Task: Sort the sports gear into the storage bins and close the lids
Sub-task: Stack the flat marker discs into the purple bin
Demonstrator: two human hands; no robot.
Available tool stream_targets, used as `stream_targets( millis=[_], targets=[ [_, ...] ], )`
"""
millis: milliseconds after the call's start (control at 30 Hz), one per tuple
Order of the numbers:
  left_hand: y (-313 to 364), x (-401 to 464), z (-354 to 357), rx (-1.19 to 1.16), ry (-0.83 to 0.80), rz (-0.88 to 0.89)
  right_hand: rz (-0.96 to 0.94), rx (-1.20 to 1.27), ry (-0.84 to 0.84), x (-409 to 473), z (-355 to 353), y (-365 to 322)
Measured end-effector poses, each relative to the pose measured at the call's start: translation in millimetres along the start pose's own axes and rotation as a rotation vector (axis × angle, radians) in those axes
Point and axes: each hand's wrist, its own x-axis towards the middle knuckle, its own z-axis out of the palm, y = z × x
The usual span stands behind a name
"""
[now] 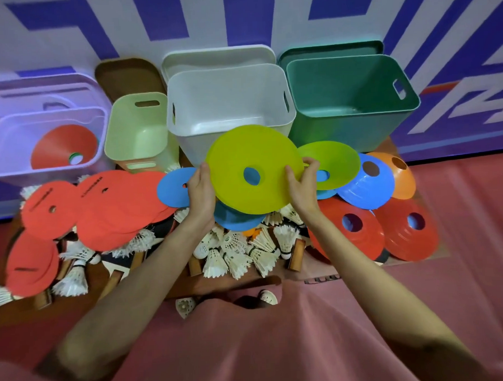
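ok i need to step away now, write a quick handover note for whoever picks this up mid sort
Left hand and right hand both grip the yellow-green disc by its edges, in front of the white bin.
Done: a red disc lies in the purple bin.
Left: light green bin, white and dark green bin look empty; discs, cones and shuttlecocks lie unsorted; no lid is on.

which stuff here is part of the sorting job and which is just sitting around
Job:
- yellow disc, held by left hand and right hand
- red discs
- blue cone
- shuttlecocks
- purple bin, white bin, green bin

Lying about:
- red floor mat
- patterned wall
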Motion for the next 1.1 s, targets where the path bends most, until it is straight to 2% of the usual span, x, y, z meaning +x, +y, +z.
stream_targets(
  millis=[100, 200, 300, 400, 533, 600, 700, 833, 933, 1100],
  targets=[
    [1.4, -1.7, 3.1, -0.066, -0.066, -0.104, -0.001, -0.031, -0.023, -2.3, 1.7, 1.2],
    [1.8, -5.3, 7.6, -0.208, -0.227, -0.249, -0.016, -0.022, 0.003, -5.1, 0.3, 2.1],
    [-1.7, -7.6, 14.6, -0.256, -0.312, -0.303, -0.05, -0.024, -0.005, -5.1, -5.2, 5.2],
    [-3.3, -7.3, 18.0, -0.257, -0.295, -0.311, -0.065, -0.057, 0.02, -4.7, -18.6, 10.7],
    [-9.8, -5.7, 15.6, -0.311, -0.263, -0.335, 0.031, -0.017, 0.375, -5.7, -39.1, 33.9],
    [-14.7, -5.8, 14.3, -0.332, -0.273, -0.351, 0.126, -0.072, 0.459, -1.4, -47.6, 45.3],
    [-17.3, -9.9, 16.1, -0.315, -0.228, -0.348, 0.271, -0.145, 0.374, 11.2, -57.4, 53.2],
    [-18.4, -15.3, 21.8, -0.323, -0.187, -0.34, 0.298, -0.146, 0.271, 27.1, -63.6, 58.3],
    [-18.7, -14.5, 20.2, -0.328, -0.152, -0.324, 0.311, -0.121, 0.292, 33.0, -67.2, 57.0],
    [-17.3, -14.1, 12.0, -0.346, -0.124, -0.302, 0.231, 0.095, 0.335, 16.2, -65.1, 43.2]
  ],
)
